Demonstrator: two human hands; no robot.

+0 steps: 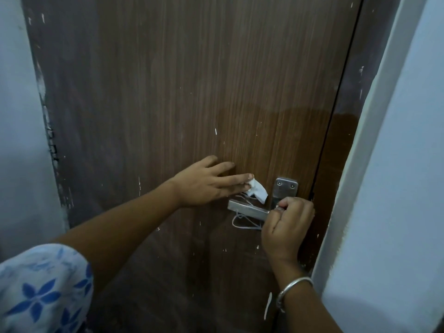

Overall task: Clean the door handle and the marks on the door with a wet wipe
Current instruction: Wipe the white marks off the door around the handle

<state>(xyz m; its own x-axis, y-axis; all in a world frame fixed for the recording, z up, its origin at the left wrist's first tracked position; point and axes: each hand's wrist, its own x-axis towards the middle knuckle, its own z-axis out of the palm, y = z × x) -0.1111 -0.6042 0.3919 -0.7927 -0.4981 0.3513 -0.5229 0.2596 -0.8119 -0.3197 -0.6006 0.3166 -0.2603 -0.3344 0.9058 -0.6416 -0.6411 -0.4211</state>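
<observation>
A: Head view first. Where is the wipe [258,192]?

B: It lies against the door [192,92], just above the handle [247,210], under the tips of the left hand [204,186]. Its fingers [240,177] are straight and spread, and the wipe sticks out past them toward the plate [286,186]. Whether two fingers nip it or only press it cannot be told.

A: And the right hand [287,227]?

B: It is curled round the handle at its pivot end, below the plate, with a bangle [294,292] on the wrist. It seems to steady the lever.

A: So what is the step?

B: Probably rubbing the panel beside the handle. To do it well, the person should flatten the wipe under the fingertips, since a bunched corner cleans little. They should press firmly and rub along the grain. The right hand should keep the lever level so the latch does not slip.

A: Is anything in the way?

B: A thin cord [242,222] is looped on the handle and hangs below it. The wipe could snag on it.

A: What about the surface?

B: It is brown wood-grain, flecked with pale marks [215,131] above, left of and below the handle. There is a glossier patch higher up, perhaps damp.

A: And the room?

B: There is a dark frame [346,140] at the right, pale wall [408,164] on both sides, and a flowered sleeve [40,292] at lower left.
</observation>
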